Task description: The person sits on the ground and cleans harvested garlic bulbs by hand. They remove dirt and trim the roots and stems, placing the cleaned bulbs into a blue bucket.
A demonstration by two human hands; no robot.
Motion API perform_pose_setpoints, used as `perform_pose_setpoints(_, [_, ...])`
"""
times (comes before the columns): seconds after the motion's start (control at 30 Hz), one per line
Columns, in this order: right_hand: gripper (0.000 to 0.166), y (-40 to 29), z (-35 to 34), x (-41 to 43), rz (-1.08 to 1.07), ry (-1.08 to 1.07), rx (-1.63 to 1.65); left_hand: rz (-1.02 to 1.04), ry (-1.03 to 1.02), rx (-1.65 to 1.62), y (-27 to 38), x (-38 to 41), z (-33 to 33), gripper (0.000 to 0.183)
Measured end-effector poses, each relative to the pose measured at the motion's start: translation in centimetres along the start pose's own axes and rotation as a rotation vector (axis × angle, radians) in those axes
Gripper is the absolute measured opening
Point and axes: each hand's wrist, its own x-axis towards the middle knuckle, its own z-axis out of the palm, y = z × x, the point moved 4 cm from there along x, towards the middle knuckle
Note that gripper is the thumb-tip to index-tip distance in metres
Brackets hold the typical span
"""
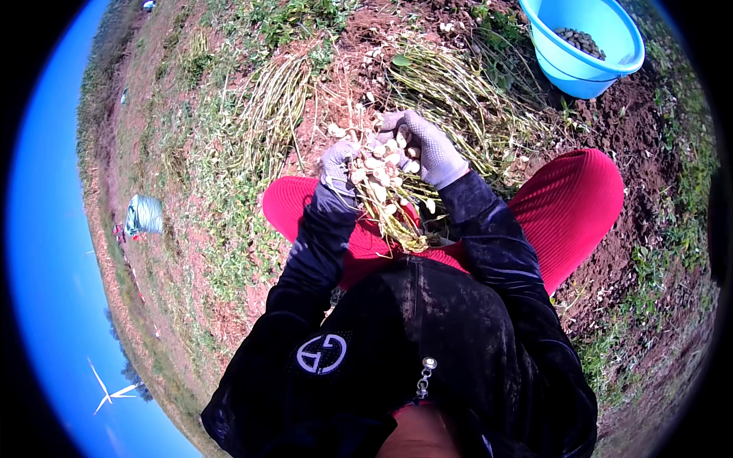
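Note:
A bunch of peanut plants (378, 172) with pale pods at the roots lies between my gloved hands, its stems hanging down toward my lap. My left hand (339, 163), in a light knit glove with dots, is closed around the left side of the bunch. On the other side my right hand (429, 149), gloved the same way, curls its fingers about several pods. Parts of the fingers are hidden by the pods. A light blue plastic basin (578, 77) stands at the upper right with a small heap of peanuts (581, 43) inside.
Pulled peanut plants lie in piles at upper left (278, 103) and just beyond my right hand (458, 97). My knees in red trousers flank the hands. A pale woven sack (144, 214) stands farther off at the left. Bare soil and weeds surround me.

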Motion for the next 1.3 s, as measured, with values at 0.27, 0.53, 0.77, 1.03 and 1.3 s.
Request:
perform_pose_setpoints(0.27, [0.016,-2.1,-2.2,-0.1,-0.229,0.326,-0.281,0.264,0.629,0.706,1.0,1.8,-0.1,0.017])
perform_pose_setpoints(0.53, [0.042,-3.7,1.0,-0.4,-0.275,0.159,-0.752,0.412,0.490,1.200,1.2,1.7,2.8,0.027])
perform_pose_setpoints(0.77, [0.030,-3.5,-0.1,0.6,-0.178,0.208,-0.394,0.302,0.380,0.976,-0.6,1.6,0.6,0.030])
perform_pose_setpoints(1.03, [0.020,-6.6,-7.0,3.3,-0.580,0.935,-0.948,0.200,0.362,0.569,-0.5,0.5,4.3,0.024])
perform_pose_setpoints(1.3, [0.031,-30.9,-12.8,3.4,-0.844,0.579,0.634,0.132,0.220,0.029,3.8,-0.9,-2.6,0.028])
